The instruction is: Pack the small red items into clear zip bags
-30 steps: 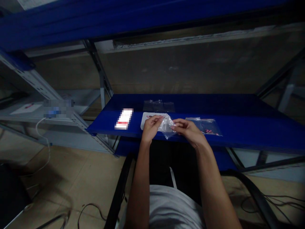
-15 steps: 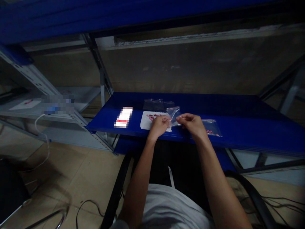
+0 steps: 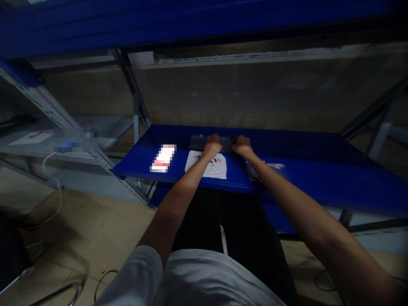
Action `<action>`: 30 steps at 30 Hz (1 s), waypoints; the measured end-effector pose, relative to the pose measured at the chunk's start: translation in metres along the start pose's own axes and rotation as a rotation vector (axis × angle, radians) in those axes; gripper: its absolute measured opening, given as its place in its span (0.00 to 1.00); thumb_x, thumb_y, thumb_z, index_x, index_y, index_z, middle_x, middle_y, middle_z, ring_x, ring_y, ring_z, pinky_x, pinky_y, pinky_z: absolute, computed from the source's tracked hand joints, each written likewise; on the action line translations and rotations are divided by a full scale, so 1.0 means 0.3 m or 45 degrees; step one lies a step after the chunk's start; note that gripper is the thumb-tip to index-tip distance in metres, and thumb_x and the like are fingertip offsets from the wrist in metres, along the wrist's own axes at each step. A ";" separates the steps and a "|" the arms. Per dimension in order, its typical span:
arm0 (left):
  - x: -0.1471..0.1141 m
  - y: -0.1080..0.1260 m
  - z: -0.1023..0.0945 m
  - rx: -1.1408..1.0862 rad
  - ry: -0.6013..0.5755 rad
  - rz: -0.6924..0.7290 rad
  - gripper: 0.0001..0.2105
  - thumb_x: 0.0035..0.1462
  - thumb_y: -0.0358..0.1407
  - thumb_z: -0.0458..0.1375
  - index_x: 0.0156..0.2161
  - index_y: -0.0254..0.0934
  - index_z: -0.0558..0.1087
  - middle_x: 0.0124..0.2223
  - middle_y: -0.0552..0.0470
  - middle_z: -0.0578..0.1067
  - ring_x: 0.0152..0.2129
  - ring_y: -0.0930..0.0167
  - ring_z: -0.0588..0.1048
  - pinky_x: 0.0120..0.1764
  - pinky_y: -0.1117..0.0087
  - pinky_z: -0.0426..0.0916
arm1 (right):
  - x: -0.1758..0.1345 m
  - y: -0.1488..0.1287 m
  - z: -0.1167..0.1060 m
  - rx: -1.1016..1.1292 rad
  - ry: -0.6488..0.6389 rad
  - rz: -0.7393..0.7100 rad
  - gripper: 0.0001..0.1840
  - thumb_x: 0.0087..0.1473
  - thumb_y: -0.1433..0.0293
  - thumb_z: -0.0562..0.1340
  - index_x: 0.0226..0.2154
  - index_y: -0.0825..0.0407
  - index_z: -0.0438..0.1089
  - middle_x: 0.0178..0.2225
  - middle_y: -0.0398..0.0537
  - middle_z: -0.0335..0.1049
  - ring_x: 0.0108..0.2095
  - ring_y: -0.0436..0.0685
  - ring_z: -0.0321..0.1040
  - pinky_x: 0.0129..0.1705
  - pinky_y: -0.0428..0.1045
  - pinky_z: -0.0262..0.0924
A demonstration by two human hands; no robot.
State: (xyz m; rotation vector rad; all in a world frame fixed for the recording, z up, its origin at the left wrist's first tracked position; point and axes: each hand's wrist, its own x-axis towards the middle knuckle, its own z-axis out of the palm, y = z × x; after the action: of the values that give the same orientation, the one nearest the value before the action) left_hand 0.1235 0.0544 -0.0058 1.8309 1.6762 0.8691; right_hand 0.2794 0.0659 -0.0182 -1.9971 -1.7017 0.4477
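The left hand [image 3: 213, 144] and the right hand [image 3: 241, 145] are side by side, a little apart, at the flat clear bags [image 3: 196, 143] which lie behind the white sheet on the blue shelf [image 3: 318, 170]; their fingers are bent, but I cannot tell whether the grip of either one is closed on a bag or loose. The left forearm passes above the white sheet [image 3: 218, 171], which carries small pink and dark pieces [image 3: 214, 160], and the right forearm partly covers other plastic bags [image 3: 253, 172], lying to the right of this sheet.
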 end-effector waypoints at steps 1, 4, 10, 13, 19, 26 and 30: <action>0.000 -0.001 0.004 0.042 -0.019 0.024 0.12 0.56 0.23 0.60 0.45 0.31 0.79 0.43 0.36 0.82 0.44 0.59 0.81 0.47 0.65 0.74 | -0.004 -0.001 0.004 -0.030 0.001 0.009 0.15 0.50 0.67 0.73 0.39 0.61 0.81 0.43 0.71 0.80 0.48 0.72 0.78 0.44 0.55 0.70; -0.017 -0.001 0.007 0.145 -0.040 0.096 0.13 0.60 0.24 0.57 0.48 0.31 0.78 0.47 0.35 0.81 0.46 0.59 0.80 0.51 0.63 0.73 | -0.020 -0.001 0.012 -0.093 -0.005 0.021 0.21 0.53 0.66 0.71 0.47 0.61 0.79 0.49 0.74 0.78 0.51 0.74 0.76 0.46 0.56 0.69; -0.065 0.009 -0.001 0.261 -0.005 0.181 0.16 0.66 0.27 0.51 0.53 0.36 0.77 0.54 0.35 0.78 0.54 0.59 0.77 0.57 0.60 0.69 | -0.037 0.007 -0.009 -0.090 0.014 -0.023 0.17 0.57 0.66 0.67 0.45 0.60 0.80 0.47 0.69 0.80 0.51 0.70 0.77 0.47 0.52 0.68; -0.080 0.019 0.006 0.333 0.001 0.245 0.16 0.66 0.28 0.52 0.55 0.38 0.76 0.55 0.38 0.78 0.55 0.60 0.76 0.58 0.61 0.69 | -0.057 0.041 -0.041 -0.035 0.069 -0.031 0.14 0.58 0.68 0.65 0.44 0.57 0.81 0.45 0.62 0.82 0.49 0.65 0.78 0.46 0.49 0.68; -0.106 0.024 0.033 0.569 -0.108 0.279 0.19 0.67 0.39 0.58 0.59 0.35 0.75 0.62 0.36 0.73 0.61 0.56 0.70 0.60 0.59 0.67 | -0.130 0.164 -0.082 0.365 0.200 -0.030 0.14 0.57 0.69 0.62 0.43 0.53 0.81 0.41 0.53 0.83 0.39 0.60 0.79 0.45 0.51 0.71; -0.102 0.014 0.027 0.635 -0.151 0.416 0.13 0.67 0.35 0.59 0.52 0.38 0.81 0.58 0.41 0.76 0.57 0.59 0.72 0.60 0.62 0.67 | -0.071 0.126 -0.028 0.418 0.034 -0.007 0.16 0.56 0.76 0.62 0.45 0.55 0.80 0.41 0.54 0.83 0.35 0.56 0.79 0.36 0.46 0.72; -0.090 0.017 0.028 0.611 -0.179 0.474 0.12 0.67 0.31 0.57 0.48 0.38 0.83 0.55 0.41 0.77 0.55 0.60 0.73 0.60 0.63 0.67 | -0.014 0.084 0.003 0.384 0.001 0.029 0.17 0.54 0.79 0.62 0.45 0.57 0.81 0.41 0.54 0.83 0.31 0.55 0.79 0.33 0.44 0.71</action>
State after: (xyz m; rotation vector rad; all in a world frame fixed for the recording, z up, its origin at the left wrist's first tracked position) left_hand 0.1324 0.0276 -0.0108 2.5209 1.5732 0.4781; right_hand 0.2990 0.0589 -0.0331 -1.7985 -1.5101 0.6690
